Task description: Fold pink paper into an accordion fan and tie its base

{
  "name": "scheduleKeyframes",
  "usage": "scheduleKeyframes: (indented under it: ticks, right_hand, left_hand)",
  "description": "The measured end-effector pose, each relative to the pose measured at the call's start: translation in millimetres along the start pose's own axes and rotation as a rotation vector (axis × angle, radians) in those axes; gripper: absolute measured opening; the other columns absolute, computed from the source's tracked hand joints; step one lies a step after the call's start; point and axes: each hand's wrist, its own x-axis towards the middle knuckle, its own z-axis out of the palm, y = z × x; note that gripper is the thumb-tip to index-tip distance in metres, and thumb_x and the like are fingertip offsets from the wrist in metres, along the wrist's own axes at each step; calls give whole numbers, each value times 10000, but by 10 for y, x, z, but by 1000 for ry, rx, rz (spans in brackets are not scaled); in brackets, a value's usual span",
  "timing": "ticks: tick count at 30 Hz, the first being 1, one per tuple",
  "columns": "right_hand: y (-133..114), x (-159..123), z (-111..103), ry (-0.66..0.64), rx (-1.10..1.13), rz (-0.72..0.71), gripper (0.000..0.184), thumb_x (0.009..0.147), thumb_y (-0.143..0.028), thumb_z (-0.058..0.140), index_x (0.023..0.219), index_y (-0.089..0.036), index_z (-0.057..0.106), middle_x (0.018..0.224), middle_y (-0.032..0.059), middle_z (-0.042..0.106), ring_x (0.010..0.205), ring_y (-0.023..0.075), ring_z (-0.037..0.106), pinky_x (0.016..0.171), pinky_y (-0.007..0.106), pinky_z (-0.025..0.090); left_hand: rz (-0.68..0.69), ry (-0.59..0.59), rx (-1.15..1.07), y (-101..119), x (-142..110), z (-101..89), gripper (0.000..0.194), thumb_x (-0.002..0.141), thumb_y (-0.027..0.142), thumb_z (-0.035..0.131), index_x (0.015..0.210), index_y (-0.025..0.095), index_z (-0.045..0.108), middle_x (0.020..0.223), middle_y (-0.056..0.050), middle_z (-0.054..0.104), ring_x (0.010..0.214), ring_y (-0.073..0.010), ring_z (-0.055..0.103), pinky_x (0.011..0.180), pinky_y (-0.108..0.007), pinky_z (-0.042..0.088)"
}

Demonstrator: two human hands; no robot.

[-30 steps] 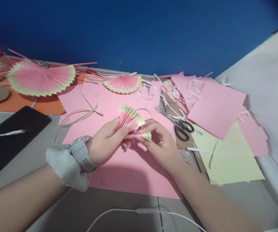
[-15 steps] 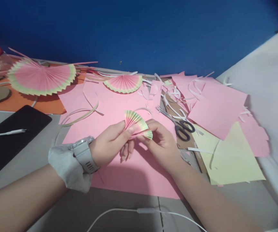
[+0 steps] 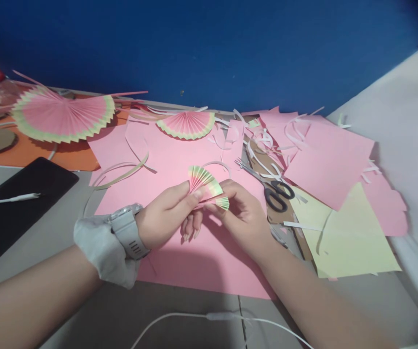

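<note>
A small pleated paper fan, pink with a yellow-green rim, is held above a large pink sheet. My left hand, with a grey watch on its wrist, pinches the fan's folded base between thumb and fingers. My right hand pinches the other half of the same fan from the right, its lower pleats pressed together. Both hands meet at the fold, fingers closed on the paper.
Black-handled scissors lie right of my hands among white paper strips. Two finished fans, a large and a smaller, lie at the back. Pale yellow paper lies right, a black tablet left, a white cable near.
Both hands with the small fan have shifted slightly to the right, and the fan's two halves have been pressed a little closer together. Nothing else has moved.
</note>
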Motion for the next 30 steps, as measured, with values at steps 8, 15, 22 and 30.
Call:
scheduleKeyframes:
  ticks: [8, 15, 22, 30]
  right_hand:
    - [-27, 4, -10, 223, -35, -74, 90, 847, -180, 598, 820, -241, 538, 786, -14, 554, 737, 136, 563, 678, 292, 475]
    - [-34, -10, -20, 379, -28, 4, 99, 872, -227, 578, 819, -243, 497, 713, -37, 532, 643, 113, 549, 656, 264, 483]
    - [-34, -23, -19, 281, -104, -21, 79, 864, -175, 581, 835, -225, 527, 798, -26, 574, 736, 100, 572, 697, 231, 478]
    - [-41, 3, -33, 291, -85, -12, 61, 868, -174, 576, 882, -233, 567, 841, -16, 601, 774, 119, 595, 728, 262, 494]
  left_hand:
    - [-5, 56, -182, 22, 10, -6, 510, 932, 548, 168, 964, 160, 498, 694, -37, 606, 529, -148, 585, 492, -302, 523]
    - [127, 434, 559, 29, -42, 15, 454, 822, 521, 554, 1106, 168, 520, 835, -45, 669, 679, -174, 665, 604, -279, 528]
    - [132, 396, 719, 33, -51, -7, 321, 882, 452, 491, 1041, 189, 584, 803, -19, 722, 715, -184, 683, 647, -275, 483]
    - [142, 340, 729, 45, -84, 10, 272, 905, 448, 458, 883, 201, 570, 737, 19, 712, 642, -132, 647, 602, -225, 437]
